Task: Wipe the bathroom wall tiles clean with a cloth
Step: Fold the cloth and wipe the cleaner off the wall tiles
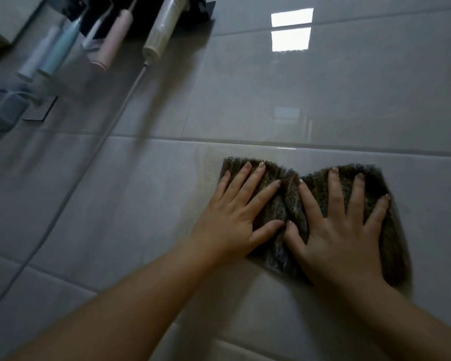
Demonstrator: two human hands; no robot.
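On the glossy grey wall tiles (245, 87) in my head view, I see a dark, ribbed cloth (292, 201) lying flat against the wall, just below a horizontal grout line (167, 139). My left hand (232, 220) presses on the cloth's left half, palm down and fingers spread and straight. My right hand (341, 235) presses on the right half in the same flat, spread way. The two thumbs nearly meet at the middle, where the fabric is bunched into a fold.

At the upper left, well apart from the cloth, a pink electric toothbrush (112, 40) and a pale blue one (60, 50) hang from a black holder (193, 9). Beside them hangs a white cylindrical device (162, 29) whose thin cord (110, 131) runs down the wall. A bright window reflection (290, 29) shines on the tiles at the upper right.
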